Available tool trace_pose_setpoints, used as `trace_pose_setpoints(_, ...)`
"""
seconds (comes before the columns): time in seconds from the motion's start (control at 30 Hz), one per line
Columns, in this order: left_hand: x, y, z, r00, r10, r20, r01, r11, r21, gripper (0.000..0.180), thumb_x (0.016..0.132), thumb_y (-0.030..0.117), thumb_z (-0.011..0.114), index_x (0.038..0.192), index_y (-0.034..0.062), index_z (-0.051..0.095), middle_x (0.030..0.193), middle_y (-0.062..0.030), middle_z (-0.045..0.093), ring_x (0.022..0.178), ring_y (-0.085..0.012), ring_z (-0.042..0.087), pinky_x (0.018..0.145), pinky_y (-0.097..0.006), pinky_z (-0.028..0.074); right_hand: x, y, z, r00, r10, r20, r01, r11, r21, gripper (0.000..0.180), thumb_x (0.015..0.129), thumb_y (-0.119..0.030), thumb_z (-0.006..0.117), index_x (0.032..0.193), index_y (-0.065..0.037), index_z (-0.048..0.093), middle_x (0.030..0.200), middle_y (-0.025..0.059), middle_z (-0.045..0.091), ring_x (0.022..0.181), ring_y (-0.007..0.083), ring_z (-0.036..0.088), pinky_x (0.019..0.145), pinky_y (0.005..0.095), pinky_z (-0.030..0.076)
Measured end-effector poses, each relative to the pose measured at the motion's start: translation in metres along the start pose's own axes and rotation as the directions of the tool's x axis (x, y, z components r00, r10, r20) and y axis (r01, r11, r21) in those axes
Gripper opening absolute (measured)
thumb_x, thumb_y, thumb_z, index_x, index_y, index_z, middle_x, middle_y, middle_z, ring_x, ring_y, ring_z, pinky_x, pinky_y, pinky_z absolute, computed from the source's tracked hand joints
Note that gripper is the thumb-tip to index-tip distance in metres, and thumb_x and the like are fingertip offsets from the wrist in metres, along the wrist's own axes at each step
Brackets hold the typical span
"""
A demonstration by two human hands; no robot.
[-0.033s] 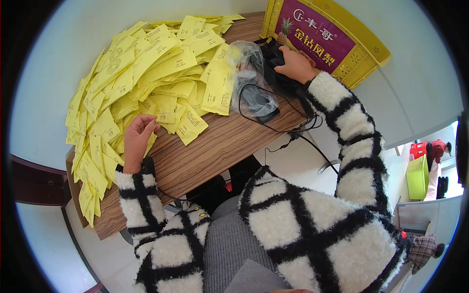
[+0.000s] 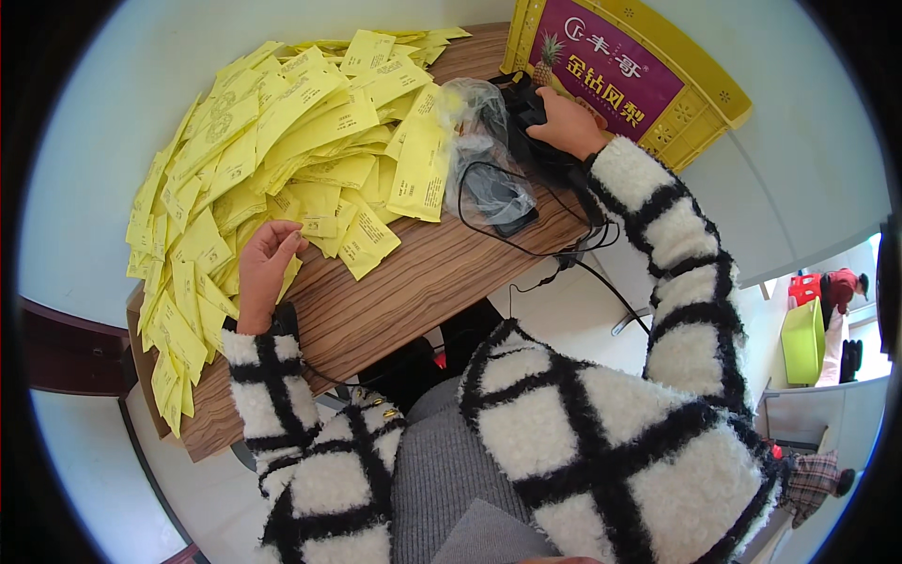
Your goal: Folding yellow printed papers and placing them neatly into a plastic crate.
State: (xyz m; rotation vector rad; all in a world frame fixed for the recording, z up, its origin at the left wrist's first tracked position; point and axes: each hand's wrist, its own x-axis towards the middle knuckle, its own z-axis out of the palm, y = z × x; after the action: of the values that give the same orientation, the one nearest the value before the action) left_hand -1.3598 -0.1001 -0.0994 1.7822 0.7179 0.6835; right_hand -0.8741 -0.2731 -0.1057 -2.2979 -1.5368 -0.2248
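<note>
- Left hand (image 2: 266,270): fingertips pinched, by flat yellow packets (image 2: 310,117), brown wood-grain table's (image 2: 413,277) front edge
- Right hand (image 2: 570,126): on black object (image 2: 523,98), right end; can't tell grip

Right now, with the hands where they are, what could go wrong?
The loose yellow packets are heaped beside the left hand, so a bump might set some sliding.

A black cable loops across the clear plastic bag near the edge of the table; if it snagged, it could drag the bag.

The right hand is on a black item close to that bag, so a sudden pull could perhaps shift both.
</note>
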Motion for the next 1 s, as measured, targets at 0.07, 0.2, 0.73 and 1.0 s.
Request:
trace_pose_setpoints(0.07,-0.001,-0.001,-0.001,1.0,-0.015,-0.006,0.015,1.0,0.009,0.016,0.096,0.01,0.062,0.109,-0.0007,0.063,0.095,-0.0028,0.067,0.086,-0.0096,0.063,0.081,-0.024,0.049,0.009,0.002,0.009,1.0,-0.008,-0.02,0.008,1.0,0.019,0.052,0.075,-0.03,0.073,0.11,0.0,0.05,0.094,0.0247,0.067,0.092,0.0402,0.067,0.078,0.0478,0.053)
trace_pose_setpoints(0.2,-0.002,-0.003,0.0,1.0,-0.024,0.001,0.024,0.999,0.032,0.016,0.096,0.009,0.061,0.11,-0.001,0.063,0.097,-0.0036,0.068,0.087,-0.01,0.063,0.081,-0.024,0.05,0.015,0.002,0.011,0.999,-0.007,-0.041,0.008,1.0,0.013,0.05,0.075,-0.03,0.073,0.106,0.002,0.051,0.094,0.0249,0.067,0.092,0.0407,0.066,0.078,0.0479,0.053)
trace_pose_setpoints(0.73,0.008,-0.016,0.032,0.998,-0.004,0.063,0.001,0.999,0.042,0.02,0.096,0.01,0.063,0.114,-0.0011,0.062,0.098,-0.0035,0.067,0.089,-0.0103,0.062,0.084,-0.025,0.049,0.024,0.045,-0.018,0.982,-0.187,-0.042,0.185,0.982,-0.028,0.051,0.078,-0.043,0.072,0.1,0.002,0.07,0.088,0.0247,0.07,0.083,0.041,0.068,0.078,0.0476,0.053)
trace_pose_setpoints(1.0,-0.001,-0.027,0.037,0.998,-0.019,0.054,0.015,0.996,0.084,0.022,0.097,0.011,0.063,0.115,-0.0016,0.062,0.099,-0.0037,0.067,0.09,-0.0103,0.062,0.086,-0.024,0.048,0.017,-0.041,-0.072,0.984,-0.174,-0.033,0.177,0.961,0.214,0.04,0.083,-0.037,0.069,0.09,0.002,0.072,0.086,0.0234,0.07,0.079,0.0356,0.069,0.069,0.042,0.053)
